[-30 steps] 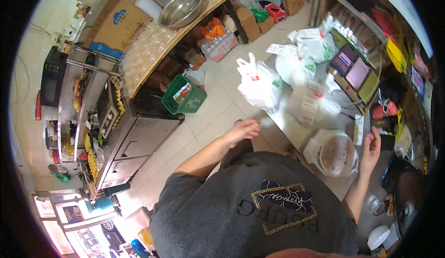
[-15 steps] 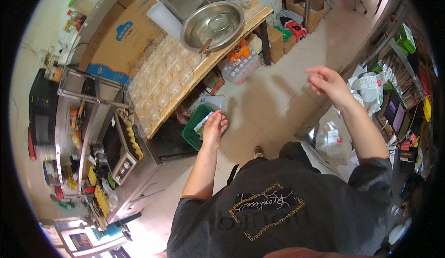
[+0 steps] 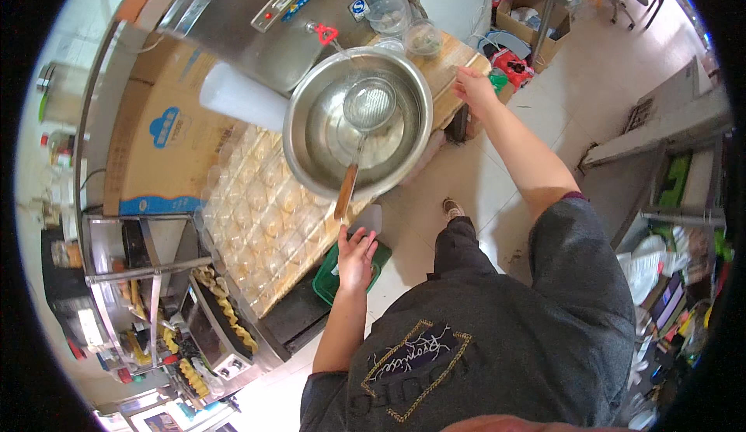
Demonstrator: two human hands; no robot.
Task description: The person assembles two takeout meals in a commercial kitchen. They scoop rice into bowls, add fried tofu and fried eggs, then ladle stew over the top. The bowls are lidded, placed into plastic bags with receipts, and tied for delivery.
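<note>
In the head view, a wide steel basin [image 3: 317,138] stands on a wooden tabletop [image 3: 448,64], holding a round mesh strainer [image 3: 369,104] whose wooden handle [image 3: 347,189] leans out over the near rim; whether liquid lies inside cannot be told. The left hand [image 3: 356,261] is just beside that handle's end, fingers parted and grasping nothing visible. The right hand [image 3: 474,88] is near the table's far end, loosely curled; whether it grips anything cannot be told. Behind the basin sits a clear tub [image 3: 424,37], its contents unclear. Rows of clear plastic cups [image 3: 268,207] cover the tabletop's left part. A green bin [image 3: 326,278] is partly hidden below.
</note>
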